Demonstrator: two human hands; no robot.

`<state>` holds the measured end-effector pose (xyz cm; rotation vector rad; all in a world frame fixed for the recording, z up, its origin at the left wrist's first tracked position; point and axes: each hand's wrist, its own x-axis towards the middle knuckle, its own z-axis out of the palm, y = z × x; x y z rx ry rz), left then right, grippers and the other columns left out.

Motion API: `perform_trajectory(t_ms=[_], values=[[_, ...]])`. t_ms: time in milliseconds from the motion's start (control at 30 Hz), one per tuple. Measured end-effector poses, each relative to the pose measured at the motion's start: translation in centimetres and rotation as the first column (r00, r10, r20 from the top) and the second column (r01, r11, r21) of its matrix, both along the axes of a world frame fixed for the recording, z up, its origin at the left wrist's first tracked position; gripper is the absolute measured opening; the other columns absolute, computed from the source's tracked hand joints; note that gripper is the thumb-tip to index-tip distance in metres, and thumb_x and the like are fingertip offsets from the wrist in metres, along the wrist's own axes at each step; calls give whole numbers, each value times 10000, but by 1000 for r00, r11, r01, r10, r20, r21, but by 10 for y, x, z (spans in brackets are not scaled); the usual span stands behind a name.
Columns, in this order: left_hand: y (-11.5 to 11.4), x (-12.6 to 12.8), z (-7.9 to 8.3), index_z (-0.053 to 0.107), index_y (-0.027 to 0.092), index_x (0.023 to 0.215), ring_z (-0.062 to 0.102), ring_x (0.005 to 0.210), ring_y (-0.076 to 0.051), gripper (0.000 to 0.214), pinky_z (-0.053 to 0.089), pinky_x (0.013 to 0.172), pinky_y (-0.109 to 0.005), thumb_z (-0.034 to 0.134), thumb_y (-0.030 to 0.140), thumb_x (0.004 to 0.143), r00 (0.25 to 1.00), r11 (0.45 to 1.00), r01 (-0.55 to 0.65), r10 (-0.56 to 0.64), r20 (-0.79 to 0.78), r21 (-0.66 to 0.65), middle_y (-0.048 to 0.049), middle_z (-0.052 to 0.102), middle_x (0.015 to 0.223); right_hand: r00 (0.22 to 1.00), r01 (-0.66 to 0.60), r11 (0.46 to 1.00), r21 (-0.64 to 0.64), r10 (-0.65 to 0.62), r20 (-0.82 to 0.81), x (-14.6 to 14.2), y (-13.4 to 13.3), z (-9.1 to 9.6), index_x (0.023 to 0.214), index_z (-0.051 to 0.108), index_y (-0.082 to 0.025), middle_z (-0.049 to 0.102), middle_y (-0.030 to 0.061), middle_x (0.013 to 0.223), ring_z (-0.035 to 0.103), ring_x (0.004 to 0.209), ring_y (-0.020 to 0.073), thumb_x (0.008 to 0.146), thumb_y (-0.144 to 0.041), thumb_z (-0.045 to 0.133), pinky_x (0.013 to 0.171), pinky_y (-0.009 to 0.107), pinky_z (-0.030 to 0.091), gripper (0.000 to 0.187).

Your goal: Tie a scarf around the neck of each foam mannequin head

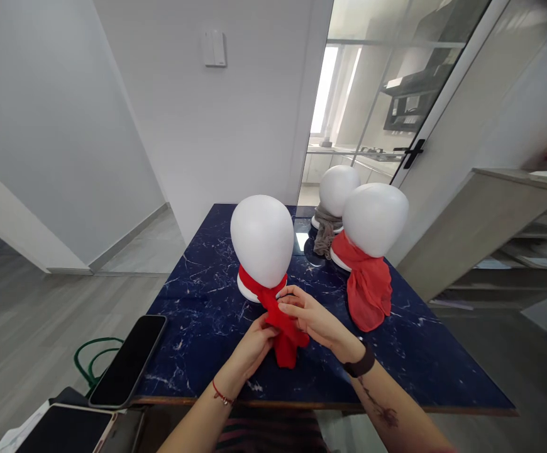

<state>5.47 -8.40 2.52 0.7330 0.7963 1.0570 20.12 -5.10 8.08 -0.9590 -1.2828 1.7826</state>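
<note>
A white mannequin head (261, 236) stands upright near the middle of the table, with a bright red scarf (285, 349) wrapped around its neck and hanging down in front. My left hand (258, 343) is closed on the left side of the hanging part, its fingertips partly behind the cloth. From the right, my right hand (309, 314) pinches the same scarf just below the neck, fingers bent against the fabric. Some of the fingertips are hidden by folds of the scarf.
At the back right stand a mannequin head (376, 217) with a coral scarf (370, 292) and another head (339, 189) with a grey-brown scarf (326, 226). A phone (129, 358) overhangs the left edge of the dark blue table (198, 270), near a second dark-screened device (66, 429).
</note>
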Motion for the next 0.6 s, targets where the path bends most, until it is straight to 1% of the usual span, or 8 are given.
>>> perform_trajectory(t_ms=[100,167,233,300,367,433,500,600], values=[[4,-17,-5,660,152,966,607,843,-181,273,453,780,-297,632,255,715,971,998,23,-10,-239,52,-76,680,941,999,-11,998,-66,14,36,12,-12,1,1010,488,-255,555,-2,1000,567,716,96,669,-371,739,568,205,444,439],[7,-30,-7,675,142,917,603,798,-176,277,464,704,-279,600,344,743,911,995,-14,52,-409,96,-82,673,913,992,28,1000,-11,-27,123,15,-18,-8,1032,470,-258,545,-2,1021,562,697,86,653,-333,750,568,208,448,476],[13,-38,-8,679,140,884,589,716,-157,325,447,600,-247,592,419,740,835,981,-109,179,-521,162,-73,661,848,982,77,993,91,-92,167,14,-22,-20,1016,467,-245,537,-1,1013,572,714,91,652,-298,740,629,235,475,458],[20,-39,-7,671,135,796,545,580,-122,369,386,491,-218,583,488,735,792,972,-151,227,-566,178,-43,627,710,974,118,971,208,-154,167,10,-25,-29,992,478,-232,533,8,1009,591,770,112,673,-283,709,708,266,493,397],[28,-35,-5,632,135,666,449,441,-87,422,300,417,-206,567,546,733,791,985,-114,167,-589,126,6,535,531,947,151,932,328,-232,223,7,-24,-35,1009,492,-229,543,24,1020,603,805,134,702,-291,678,738,287,497,364],[36,-30,-4,600,139,589,369,377,-67,441,248,394,-207,583,562,715,770,989,-90,141,-622,114,38,457,445,869,181,869,460,-361,339,5,-15,-39,1041,512,-224,570,47,1019,611,797,157,736,-325,646,725,305,493,348],[42,-27,-5,616,138,589,357,373,-65,399,249,404,-211,621,524,693,731,981,-96,184,-657,168,42,458,436,778,169,828,535,-446,444,3,0,-44,1020,550,-209,615,59,937,612,732,172,772,-377,605,677,311,483,305],[48,-28,-9,641,140,595,409,415,-83,308,278,437,-218,648,437,677,697,957,-105,265,-666,271,25,517,471,795,6,881,473,-291,532,-3,26,-54,798,612,-189,628,38,684,576,561,164,798,-420,554,556,285,445,238]])
